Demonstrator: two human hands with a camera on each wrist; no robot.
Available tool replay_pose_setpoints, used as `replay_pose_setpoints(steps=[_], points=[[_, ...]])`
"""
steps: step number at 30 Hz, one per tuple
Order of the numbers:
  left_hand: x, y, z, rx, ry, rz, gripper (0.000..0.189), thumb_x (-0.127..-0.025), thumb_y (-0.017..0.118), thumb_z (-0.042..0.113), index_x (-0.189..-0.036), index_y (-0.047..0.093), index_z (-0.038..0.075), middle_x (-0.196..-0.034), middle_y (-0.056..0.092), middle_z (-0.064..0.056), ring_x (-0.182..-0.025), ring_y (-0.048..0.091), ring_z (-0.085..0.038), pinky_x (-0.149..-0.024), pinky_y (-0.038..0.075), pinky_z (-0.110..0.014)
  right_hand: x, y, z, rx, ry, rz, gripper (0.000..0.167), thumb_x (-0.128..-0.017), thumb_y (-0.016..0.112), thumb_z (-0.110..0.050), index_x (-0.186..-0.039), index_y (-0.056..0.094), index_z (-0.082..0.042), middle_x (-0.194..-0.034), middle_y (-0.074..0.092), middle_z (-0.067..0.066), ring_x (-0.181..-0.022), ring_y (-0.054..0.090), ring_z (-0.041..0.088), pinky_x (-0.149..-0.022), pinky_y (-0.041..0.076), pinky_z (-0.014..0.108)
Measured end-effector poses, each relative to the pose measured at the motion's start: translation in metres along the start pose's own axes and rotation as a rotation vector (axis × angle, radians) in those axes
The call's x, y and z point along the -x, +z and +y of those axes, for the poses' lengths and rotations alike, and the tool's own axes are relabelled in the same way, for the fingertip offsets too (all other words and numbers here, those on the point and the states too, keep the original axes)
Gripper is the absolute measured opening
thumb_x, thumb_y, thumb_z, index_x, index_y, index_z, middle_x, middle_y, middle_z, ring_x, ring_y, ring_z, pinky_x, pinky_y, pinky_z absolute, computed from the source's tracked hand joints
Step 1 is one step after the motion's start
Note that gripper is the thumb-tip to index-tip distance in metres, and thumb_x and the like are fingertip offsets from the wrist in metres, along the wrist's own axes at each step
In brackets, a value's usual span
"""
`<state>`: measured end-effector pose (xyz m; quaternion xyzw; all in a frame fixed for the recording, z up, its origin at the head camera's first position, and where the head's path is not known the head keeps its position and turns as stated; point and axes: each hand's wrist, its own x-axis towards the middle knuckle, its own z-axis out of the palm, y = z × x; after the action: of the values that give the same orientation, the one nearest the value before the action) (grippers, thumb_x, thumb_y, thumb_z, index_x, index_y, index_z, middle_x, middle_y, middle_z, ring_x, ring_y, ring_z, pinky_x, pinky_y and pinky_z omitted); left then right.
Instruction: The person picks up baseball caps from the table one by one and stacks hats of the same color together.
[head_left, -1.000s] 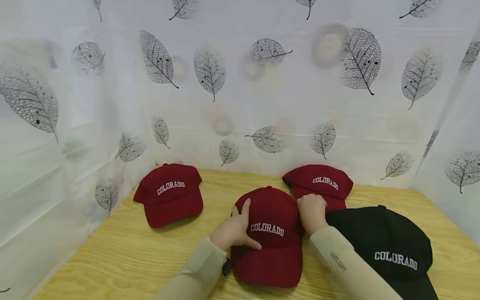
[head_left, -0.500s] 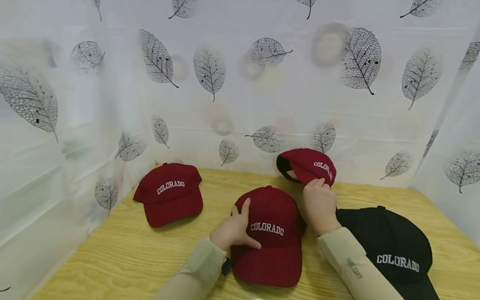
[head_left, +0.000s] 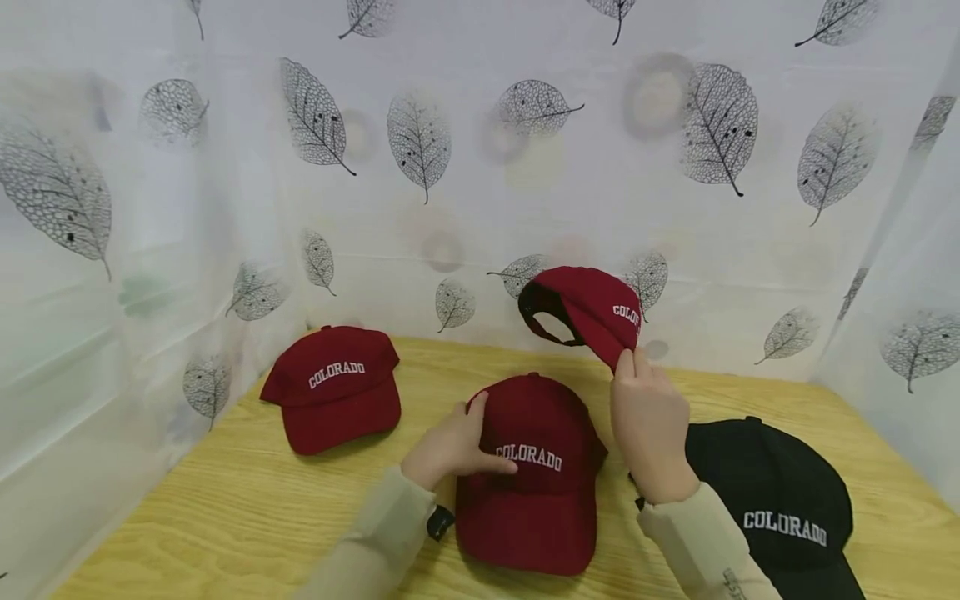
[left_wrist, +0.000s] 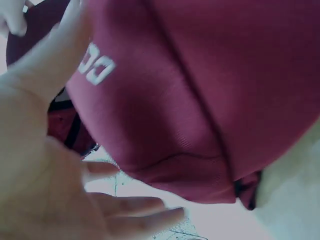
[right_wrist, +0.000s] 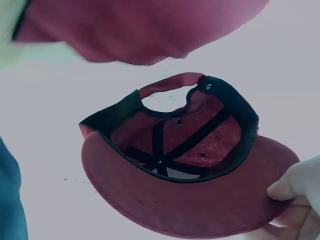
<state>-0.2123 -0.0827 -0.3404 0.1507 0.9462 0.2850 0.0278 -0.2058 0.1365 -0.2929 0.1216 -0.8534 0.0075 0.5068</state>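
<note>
In the head view, my right hand [head_left: 651,425] pinches the brim of a maroon baseball cap [head_left: 588,304] and holds it up, tilted, above the back of the table. Seen from the right wrist, its black-taped inside and back strap face the camera, my thumb lying on the underside of the brim [right_wrist: 185,210]. My left hand [head_left: 450,446] is at the left side of a second maroon cap [head_left: 528,525] lettered COLORADO, its thumb over the front. The left wrist view shows its fingers loosely extended beside that cap [left_wrist: 240,75].
Another maroon cap [head_left: 333,387] sits at the back left of the wooden table [head_left: 247,508]. A black COLORADO cap [head_left: 780,483] lies at the right, partly behind my right forearm. A white curtain [head_left: 495,208] with leaf prints encloses the table's back and sides.
My right hand has lifted the back-right maroon cap by its brim, tipping it and carrying it up and leftward. My left hand has shifted slightly left and up on the middle cap.
</note>
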Motion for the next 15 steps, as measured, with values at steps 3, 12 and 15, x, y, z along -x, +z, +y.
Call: replay_pose_setpoints(steps=[3, 12, 15], points=[[-0.006, -0.01, 0.0, 0.098, 0.019, 0.108, 0.095, -0.074, 0.065, 0.049, -0.135, 0.019, -0.007, -0.131, 0.031, -0.028, -0.119, 0.034, -0.035, -0.095, 0.03, -0.043, 0.005, -0.009, -0.006, -0.035, -0.017, 0.037, 0.024, -0.069, 0.064, 0.006, -0.093, 0.061, 0.01, -0.093, 0.062, 0.022, -0.055, 0.054, 0.033, -0.034, 0.04, 0.041], [-0.02, -0.029, 0.007, 0.648, -0.075, 0.338, 0.082, -0.085, 0.053, 0.045, -0.137, 0.013, -0.003, -0.14, 0.02, -0.022, -0.126, 0.024, -0.033, -0.098, 0.024, -0.047, 0.016, -0.026, -0.023, -0.116, -0.076, 0.054, 0.038, -0.063, 0.074, 0.003, -0.099, 0.063, 0.006, -0.097, 0.062, 0.021, -0.065, 0.059, 0.031, -0.04, 0.045, 0.04], [-0.023, -0.029, 0.01, 0.92, -0.045, 0.33, 0.084, -0.085, 0.052, 0.046, -0.138, 0.008, -0.001, -0.141, 0.017, -0.02, -0.128, 0.02, -0.031, -0.097, 0.024, -0.049, 0.017, -0.029, -0.027, -0.136, -0.098, 0.075, 0.039, -0.062, 0.073, 0.003, -0.1, 0.064, 0.005, -0.098, 0.062, 0.019, -0.067, 0.059, 0.03, -0.042, 0.046, 0.04]])
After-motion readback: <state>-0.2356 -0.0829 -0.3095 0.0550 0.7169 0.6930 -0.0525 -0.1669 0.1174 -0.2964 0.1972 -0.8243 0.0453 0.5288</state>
